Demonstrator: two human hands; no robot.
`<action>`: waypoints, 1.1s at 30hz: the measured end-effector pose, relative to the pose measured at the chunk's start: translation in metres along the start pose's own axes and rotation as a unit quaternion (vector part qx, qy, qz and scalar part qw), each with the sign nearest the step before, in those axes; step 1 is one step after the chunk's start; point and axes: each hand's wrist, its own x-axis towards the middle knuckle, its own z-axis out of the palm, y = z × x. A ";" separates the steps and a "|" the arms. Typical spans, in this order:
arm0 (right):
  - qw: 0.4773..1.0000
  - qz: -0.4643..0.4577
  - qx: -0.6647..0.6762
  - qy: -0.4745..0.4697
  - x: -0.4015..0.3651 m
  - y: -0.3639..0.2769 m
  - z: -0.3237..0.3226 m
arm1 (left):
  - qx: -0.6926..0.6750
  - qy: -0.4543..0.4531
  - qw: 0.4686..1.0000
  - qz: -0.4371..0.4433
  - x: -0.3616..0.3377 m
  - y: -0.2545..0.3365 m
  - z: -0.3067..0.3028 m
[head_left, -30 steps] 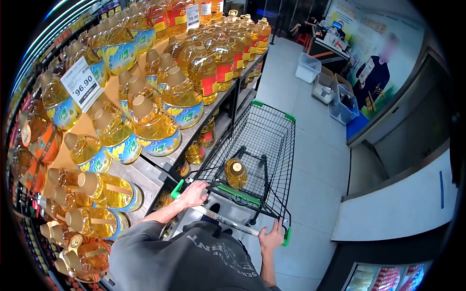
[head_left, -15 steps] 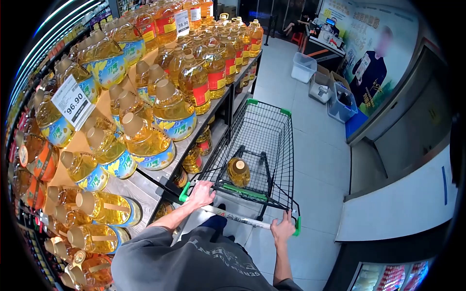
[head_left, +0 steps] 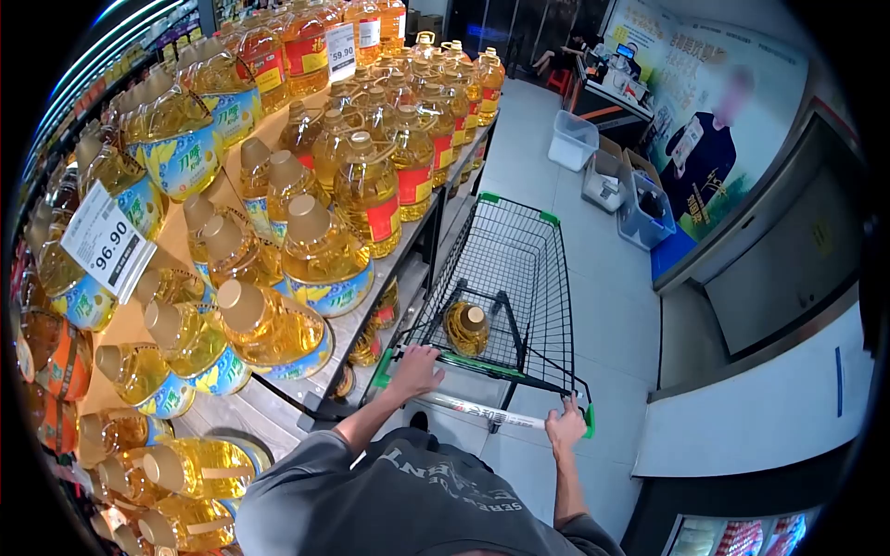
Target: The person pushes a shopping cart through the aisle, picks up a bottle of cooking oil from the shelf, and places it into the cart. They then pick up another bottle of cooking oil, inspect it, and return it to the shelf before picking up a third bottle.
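A black wire shopping cart [head_left: 547,278] with green corner pieces stands in front of me. Its white push bar [head_left: 482,410] crosses below the basket. My left hand [head_left: 414,373] is closed round the bar's left end, beside the green end piece. Near the right end, my right hand [head_left: 565,428] grips the same bar; its fingers are partly hidden under the bar. One bottle of golden oil [head_left: 464,335] with a tan cap sits in the basket, close to the handle side. Neither hand touches it.
Bottles of cooking oil [head_left: 320,250] crowd a wooden display [head_left: 287,403] at my left, with price signs [head_left: 108,243] among them. Plastic bins [head_left: 646,211] line the right wall near a counter [head_left: 612,97]. A person [head_left: 561,56] sits far back. Tiled floor [head_left: 607,306] lies beside the cart.
The cart and both hands appear slightly further right in view. The near display bottles have slid down and left. Both hands keep their grip on the bar.
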 end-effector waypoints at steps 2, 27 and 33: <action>1.000 0.005 0.004 0.008 0.017 -0.007 0.007 | -0.004 -0.004 1.000 -0.004 0.021 -0.014 0.007; 0.999 0.034 -0.003 0.017 0.242 -0.050 0.060 | -0.076 -0.038 0.995 -0.050 0.269 -0.082 0.033; 0.999 0.051 0.017 0.009 0.308 -0.053 0.069 | -0.065 -0.012 0.997 -0.038 0.333 -0.093 0.051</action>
